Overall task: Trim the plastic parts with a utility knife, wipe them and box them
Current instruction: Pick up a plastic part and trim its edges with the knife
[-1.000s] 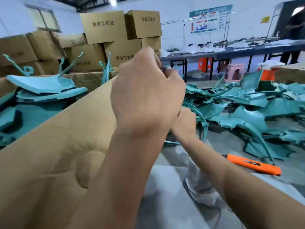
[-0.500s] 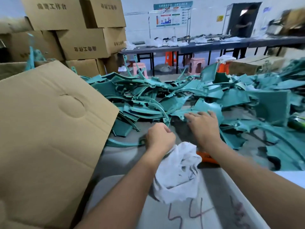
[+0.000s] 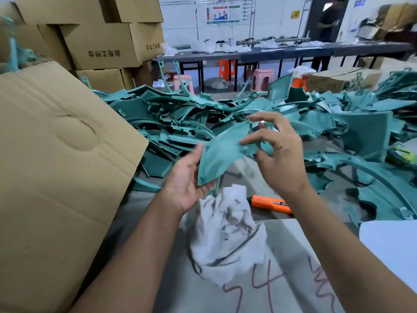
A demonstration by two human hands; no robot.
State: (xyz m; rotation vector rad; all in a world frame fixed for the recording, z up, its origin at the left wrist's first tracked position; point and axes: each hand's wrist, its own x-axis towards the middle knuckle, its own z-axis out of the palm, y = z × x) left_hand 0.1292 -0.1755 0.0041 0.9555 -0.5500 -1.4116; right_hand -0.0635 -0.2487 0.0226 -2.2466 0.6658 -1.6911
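Nearest, red marker writing reading "54" (image 3: 259, 290) crosses the grey table (image 3: 282, 256), beside one crumpled white cloth (image 3: 228, 231) and one orange utility knife (image 3: 270, 204). Above them, the left hand (image 3: 188, 180) cradles a glossy teal curved plastic part (image 3: 222, 152) on its upturned palm, fingers straight, while the right hand (image 3: 278, 154) pinches its upper edge. Beyond lies a tangled heap of teal parts (image 3: 180, 118); a plain cardboard flap (image 3: 56, 166) stands left, printed cartons (image 3: 101, 46) behind.

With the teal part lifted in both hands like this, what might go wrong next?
1. The teal part only rests on the left hand and in the right hand fingertips, so it may slip.
2. The orange utility knife lies partly under the right wrist; reaching blind risks a cut.
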